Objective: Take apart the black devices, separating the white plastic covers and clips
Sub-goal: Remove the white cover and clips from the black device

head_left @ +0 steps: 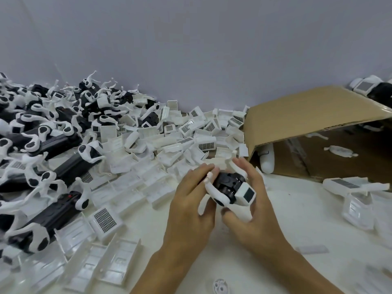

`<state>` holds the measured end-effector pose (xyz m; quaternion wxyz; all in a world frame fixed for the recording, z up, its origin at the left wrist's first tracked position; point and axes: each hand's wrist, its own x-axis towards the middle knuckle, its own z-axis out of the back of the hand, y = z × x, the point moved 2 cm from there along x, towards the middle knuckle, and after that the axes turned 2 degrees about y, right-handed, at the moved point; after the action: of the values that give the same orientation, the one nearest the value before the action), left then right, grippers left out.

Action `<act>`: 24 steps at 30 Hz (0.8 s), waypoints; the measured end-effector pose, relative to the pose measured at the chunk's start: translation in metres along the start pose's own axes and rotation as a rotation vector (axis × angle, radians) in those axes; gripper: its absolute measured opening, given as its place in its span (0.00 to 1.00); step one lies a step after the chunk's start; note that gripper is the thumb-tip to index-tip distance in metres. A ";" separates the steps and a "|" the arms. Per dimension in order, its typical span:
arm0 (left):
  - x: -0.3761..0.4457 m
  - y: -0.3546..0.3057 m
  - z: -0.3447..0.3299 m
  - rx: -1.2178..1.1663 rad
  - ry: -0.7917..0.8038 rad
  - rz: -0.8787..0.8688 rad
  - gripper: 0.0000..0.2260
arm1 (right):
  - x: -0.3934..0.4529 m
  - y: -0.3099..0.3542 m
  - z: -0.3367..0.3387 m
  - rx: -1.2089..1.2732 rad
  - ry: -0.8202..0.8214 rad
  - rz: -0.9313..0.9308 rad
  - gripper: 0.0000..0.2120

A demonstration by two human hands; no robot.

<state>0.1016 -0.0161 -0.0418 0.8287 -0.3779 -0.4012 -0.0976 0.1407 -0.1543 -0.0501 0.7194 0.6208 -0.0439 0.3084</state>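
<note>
While both hands hold it up over the white table (275, 240), one black device (228, 185) sits between them, just in front of the open cardboard box (307, 115). It has a white plastic cover (246, 193) with a dark square on its near end, and a curved white clip (213, 190) on its left side.

The left hand (191, 200) grips the device from the left. Its fingers (203, 169) curl over the top and its thumb presses by the white clip. The right hand (252, 204) grips it from the right. Those fingers (244, 166) bend over the far end, and the thumb (231, 217) is tucked under the white cover. Both hands are closed around the device, not flat.

On the left lies a big heap of more black devices (53, 145), many with white clips sticking up. Between that heap and the box is a pile of loose white covers (191, 132), some with little grey grids on them. More clear white trays (95, 262) lie along the near left edge of the table.

The box lies on its side with its flap up. A few white pieces (341, 150) lie inside it. Another white part (347, 184) rests on the table to the right of the hands, near the box. A small round white piece (220, 286) lies at the bottom edge, between the two arms.
</note>
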 end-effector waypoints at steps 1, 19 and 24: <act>0.000 0.001 0.000 0.033 0.005 -0.029 0.24 | -0.001 0.001 0.000 -0.011 -0.018 0.008 0.39; 0.000 -0.008 -0.007 0.380 -0.005 -0.144 0.39 | 0.005 0.004 0.007 0.071 -0.293 -0.147 0.33; 0.001 -0.016 0.004 0.065 -0.213 -0.144 0.18 | 0.008 0.000 0.008 0.262 -0.317 -0.192 0.46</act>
<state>0.0921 -0.0245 -0.0305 0.7841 -0.3293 -0.5159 -0.1031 0.1499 -0.1590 -0.0448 0.6429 0.7509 -0.0564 0.1403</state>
